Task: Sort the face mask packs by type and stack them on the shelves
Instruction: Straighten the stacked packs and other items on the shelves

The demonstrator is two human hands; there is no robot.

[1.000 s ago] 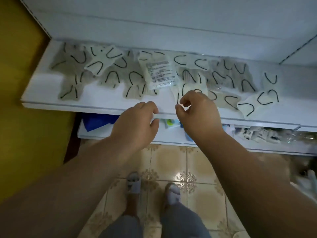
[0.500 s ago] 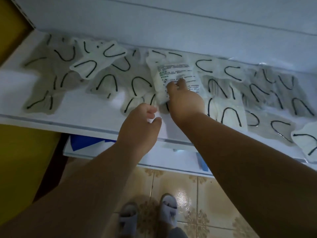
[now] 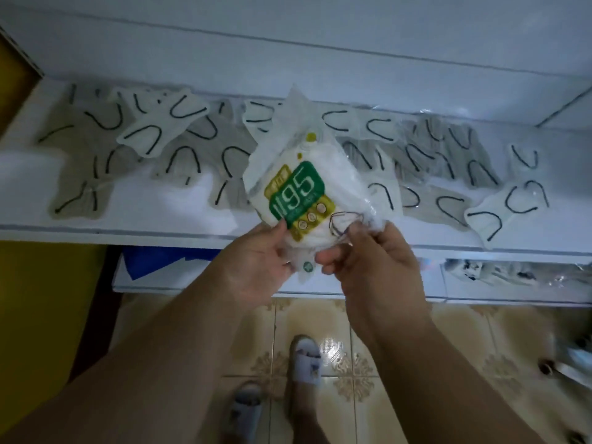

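Observation:
I hold a white mask pack (image 3: 298,184) with a green and yellow "95" label, lifted above the front edge of the white shelf (image 3: 64,232). My left hand (image 3: 256,264) grips its lower left corner. My right hand (image 3: 371,254) pinches its lower right corner, where black ear loops show through the plastic. Several grey and white masks with black ear loops lie spread along the shelf: grey ones (image 3: 80,174) at the left, a white one (image 3: 160,129) on top of them, more grey ones (image 3: 455,155) and a white one (image 3: 509,209) at the right.
A lower white shelf (image 3: 224,283) holds a blue pack (image 3: 153,256) at the left and clear-wrapped packs (image 3: 512,274) at the right. A yellow wall (image 3: 48,299) stands at the left. Below are a tiled floor (image 3: 336,347) and my slippered feet (image 3: 306,360).
My right hand took the printed pack off the shelf and turned it label side up. My left hand came over and now grips its other corner. The camera pulled back a little.

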